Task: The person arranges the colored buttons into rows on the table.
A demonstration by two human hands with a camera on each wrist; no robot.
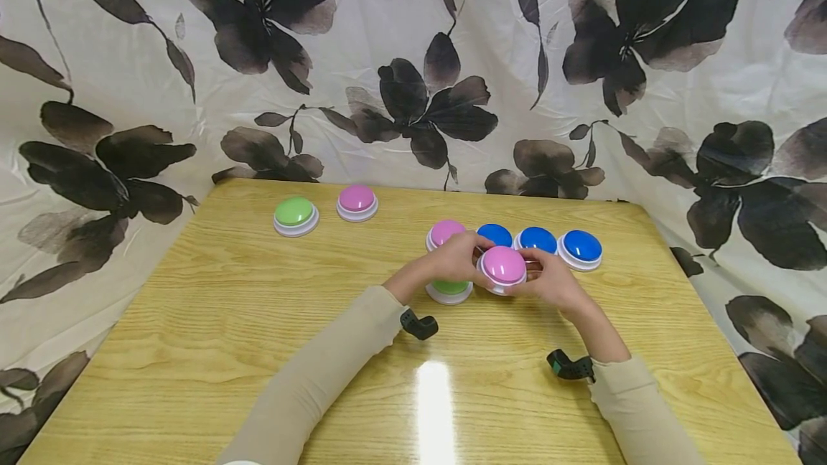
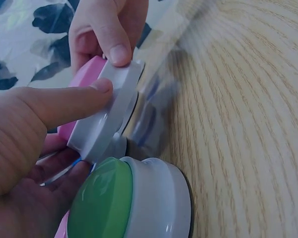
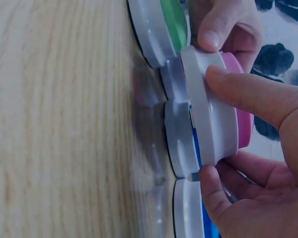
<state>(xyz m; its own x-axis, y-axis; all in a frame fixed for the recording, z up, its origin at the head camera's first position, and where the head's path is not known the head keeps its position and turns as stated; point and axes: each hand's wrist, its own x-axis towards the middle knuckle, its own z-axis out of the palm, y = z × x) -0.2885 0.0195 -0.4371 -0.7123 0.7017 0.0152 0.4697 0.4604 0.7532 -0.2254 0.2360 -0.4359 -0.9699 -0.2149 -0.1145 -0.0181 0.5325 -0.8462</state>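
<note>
Both hands grip one pink push button [image 1: 504, 265] with a white base, raised a little off the table. The left hand [image 1: 460, 258] pinches its left side, thumb on the white rim in the left wrist view. On the other side, the right hand [image 1: 549, 280] holds the rim between thumb and fingers. Beneath the left hand sits a green button [image 1: 450, 291], partly covered. Just behind are a second pink button [image 1: 446, 232] and a blue button [image 1: 494, 235]. Two more blue buttons, a middle one [image 1: 537, 239] and a right one [image 1: 581, 247], continue that row.
Farther left on the wooden table [image 1: 258, 350] stand another green button [image 1: 295, 215] and another pink button [image 1: 357, 202]. A floral cloth [image 1: 362, 34] hangs behind the table's back edge and along its sides. Black bands [image 1: 420, 324] are on the wrists.
</note>
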